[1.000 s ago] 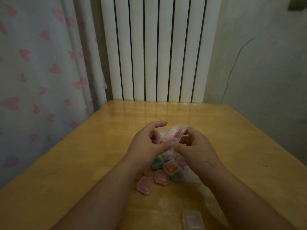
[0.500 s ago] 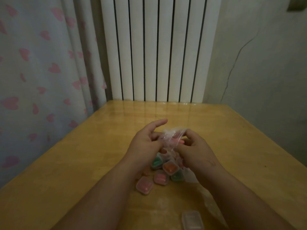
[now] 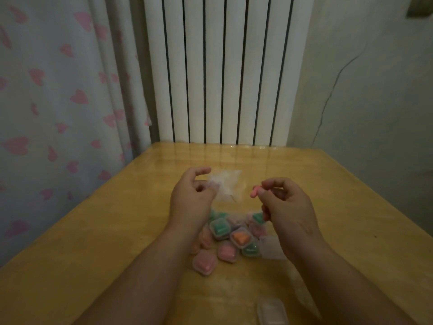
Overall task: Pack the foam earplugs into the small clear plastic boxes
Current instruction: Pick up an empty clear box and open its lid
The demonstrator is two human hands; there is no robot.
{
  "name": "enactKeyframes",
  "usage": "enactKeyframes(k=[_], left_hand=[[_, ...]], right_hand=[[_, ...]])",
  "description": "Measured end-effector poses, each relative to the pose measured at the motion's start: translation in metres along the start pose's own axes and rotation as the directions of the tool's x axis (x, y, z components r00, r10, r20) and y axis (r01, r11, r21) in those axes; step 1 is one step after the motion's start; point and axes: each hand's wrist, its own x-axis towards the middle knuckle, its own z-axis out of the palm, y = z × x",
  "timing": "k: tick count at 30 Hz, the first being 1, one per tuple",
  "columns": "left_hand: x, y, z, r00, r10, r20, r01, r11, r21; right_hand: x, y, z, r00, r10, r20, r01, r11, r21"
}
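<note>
The right hand [image 3: 288, 212] holds one pink foam earplug [image 3: 255, 192] in a narrow grip. Thumb and forefinger pinch one end, so most of the plug sticks out to the left, in the air above the middle of the tabletop [image 3: 117, 231]. The left hand [image 3: 192, 198] has its grip curled on a corner of a thin clear bag [image 3: 226, 186], which hangs slack towards the far edge. Whether any plugs are left in it I cannot tell.

Below the wrists, about the middle of the tabletop, lies a heap of small boxes [image 3: 220, 228] touching one another, with green, orange and pink showing inside them. An empty-looking clear box [image 3: 271, 248] touches the heap's right side. Another clear box [image 3: 271, 310] lies at the near edge, partly cut off by the view.

What could go wrong, as I judge it:
- **The pinch:** soft foam held by one end could squirt free, bounce and roll towards an edge.
- **No free hand:** with the left grip busy with the bag, a box would have to be opened one-handed, so it could skid into the heap or snap shut on the plug.
- **The bag:** if plugs remain inside and its mouth tips down, they will spill.
- **The heap:** a forearm lowered carelessly could scatter it.
- **The near-edge box:** the same forearm could sweep it off the tabletop.
- **The light:** in this dimness a filled box could be mistaken for an empty one.
- **The lid:** a plug pushed in crooked may swell and stop the lid from closing
</note>
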Motion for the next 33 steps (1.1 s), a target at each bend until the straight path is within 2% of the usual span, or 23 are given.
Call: enactKeyframes(k=[2,4,7,14,17,19,21,23,25,27,29,33], left_hand=[[0.009,-0.006,-0.005,0.987,-0.058,-0.153,0.066,0.997,0.049],[0.018,-0.012,-0.011,0.967,-0.125,-0.223,0.142,0.988,0.064],[0.026,-0.018,-0.019,0.958,-0.178,-0.226,0.204,0.974,0.098],[0.034,-0.036,-0.027,0.971,-0.155,-0.183,0.205,0.932,0.299],[0.035,-0.036,-0.028,0.967,-0.193,-0.167,0.238,0.918,0.317],[0.034,-0.03,-0.028,0.953,-0.214,-0.213,0.281,0.887,0.367],[0.026,-0.02,-0.026,0.96,-0.098,-0.262,0.212,0.867,0.451],[0.015,-0.008,-0.02,0.979,0.083,-0.186,0.001,0.912,0.41],[0.003,0.003,-0.011,0.981,0.191,0.017,-0.189,0.948,0.255],[-0.006,0.007,-0.005,0.937,0.256,0.236,-0.306,0.929,0.207],[-0.009,0.006,-0.001,0.894,0.27,0.358,-0.362,0.906,0.219],[-0.008,0.001,0.001,0.88,0.25,0.404,-0.362,0.903,0.23]], right_hand=[[0.0,0.001,0.0,1.0,0.013,0.01,-0.012,0.999,-0.029],[0.0,0.002,0.001,0.999,0.029,0.017,-0.027,0.998,-0.064],[0.0,0.003,0.002,1.0,0.027,0.016,-0.025,0.996,-0.086],[-0.002,0.001,0.001,0.999,0.027,0.04,-0.023,0.995,-0.1],[-0.002,0.002,0.002,0.997,0.047,0.057,-0.038,0.989,-0.146],[-0.002,0.002,0.001,0.996,0.06,0.06,-0.051,0.988,-0.145],[-0.002,0.0,0.001,0.995,0.072,0.069,-0.062,0.988,-0.139],[-0.002,0.0,0.001,0.99,0.091,0.105,-0.08,0.991,-0.107],[-0.002,0.0,0.002,0.985,0.107,0.135,-0.095,0.991,-0.09],[-0.002,0.0,0.002,0.981,0.113,0.157,-0.101,0.992,-0.079],[-0.003,-0.001,0.001,0.978,0.111,0.179,-0.104,0.993,-0.052],[-0.003,0.001,0.002,0.974,0.107,0.202,-0.102,0.994,-0.036]])
